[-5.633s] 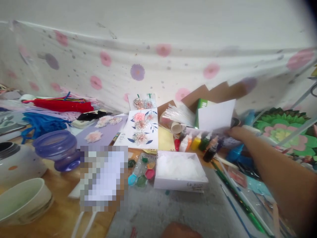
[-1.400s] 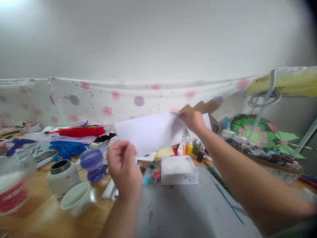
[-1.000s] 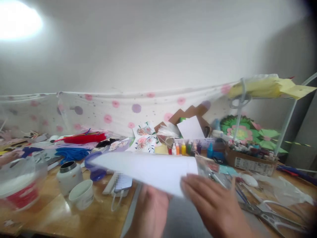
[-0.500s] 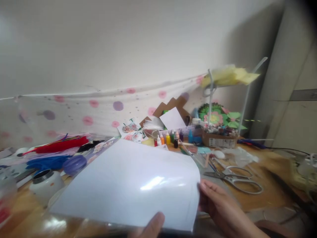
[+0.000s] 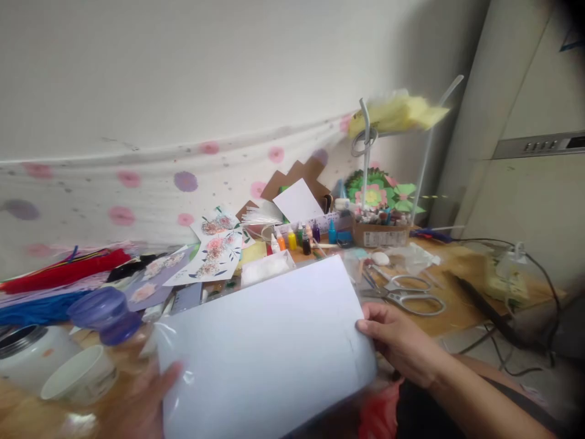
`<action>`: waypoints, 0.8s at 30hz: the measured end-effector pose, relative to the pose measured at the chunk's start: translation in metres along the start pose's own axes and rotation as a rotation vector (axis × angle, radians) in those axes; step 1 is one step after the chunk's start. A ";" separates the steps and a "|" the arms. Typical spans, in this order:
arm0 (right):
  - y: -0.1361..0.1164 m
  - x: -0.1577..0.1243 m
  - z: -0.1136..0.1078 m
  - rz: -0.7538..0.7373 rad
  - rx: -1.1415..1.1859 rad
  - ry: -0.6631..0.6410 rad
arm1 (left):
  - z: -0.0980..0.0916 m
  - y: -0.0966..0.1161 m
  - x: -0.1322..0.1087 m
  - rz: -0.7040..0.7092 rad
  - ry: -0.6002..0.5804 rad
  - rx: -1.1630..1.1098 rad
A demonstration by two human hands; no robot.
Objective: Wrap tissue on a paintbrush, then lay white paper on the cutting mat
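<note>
A large white sheet (image 5: 265, 347), glossy at its left end, is held up in front of me over the table's near edge. My right hand (image 5: 397, 338) pinches its right edge, thumb on the near face and fingers behind. At the left edge my left hand (image 5: 150, 393) grips it with the thumb on the face; that hand is smeared by motion and its other fingers are hidden. Grey-handled scissors (image 5: 414, 292) lie just beyond my right hand. Nearest my left hand stands a white bowl (image 5: 80, 375).
Left on the table (image 5: 457, 262) are a white jar (image 5: 34, 356), a purple container (image 5: 103, 311) and blue and red craft bundles. Floral cards (image 5: 214, 253), a white box (image 5: 267, 268), small paint bottles (image 5: 292, 238) and a cardboard box (image 5: 381, 235) stand behind. Cables (image 5: 543, 305) hang right.
The sheet has turned and come lower and nearer. My left hand has gone from its bottom edge to its left edge. The camera has swung right, and floral cards behind now show more.
</note>
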State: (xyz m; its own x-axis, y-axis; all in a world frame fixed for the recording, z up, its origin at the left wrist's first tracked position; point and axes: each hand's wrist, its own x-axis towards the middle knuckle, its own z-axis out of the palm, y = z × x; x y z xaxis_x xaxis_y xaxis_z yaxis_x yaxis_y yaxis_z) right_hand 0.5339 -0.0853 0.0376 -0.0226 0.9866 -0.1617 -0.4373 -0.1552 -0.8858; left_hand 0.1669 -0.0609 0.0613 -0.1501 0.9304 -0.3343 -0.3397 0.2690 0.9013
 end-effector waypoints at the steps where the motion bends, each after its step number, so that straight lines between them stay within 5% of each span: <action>1: 0.001 -0.001 0.001 0.008 -0.008 0.002 | -0.002 0.000 0.006 -0.002 0.002 0.002; 12: 0.005 0.004 0.010 -0.007 -0.106 0.085 | -0.013 -0.006 0.022 0.061 0.039 -0.118; 24: 0.010 0.008 -0.001 0.081 -0.291 0.025 | -0.017 -0.007 0.011 0.126 -0.120 -0.061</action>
State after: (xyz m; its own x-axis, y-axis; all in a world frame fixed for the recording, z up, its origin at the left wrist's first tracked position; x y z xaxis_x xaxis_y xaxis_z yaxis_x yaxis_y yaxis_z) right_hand 0.5302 -0.0792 0.0274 -0.0231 0.9694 -0.2445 -0.1586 -0.2451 -0.9565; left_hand 0.1520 -0.0570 0.0473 -0.0845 0.9798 -0.1814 -0.3812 0.1364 0.9144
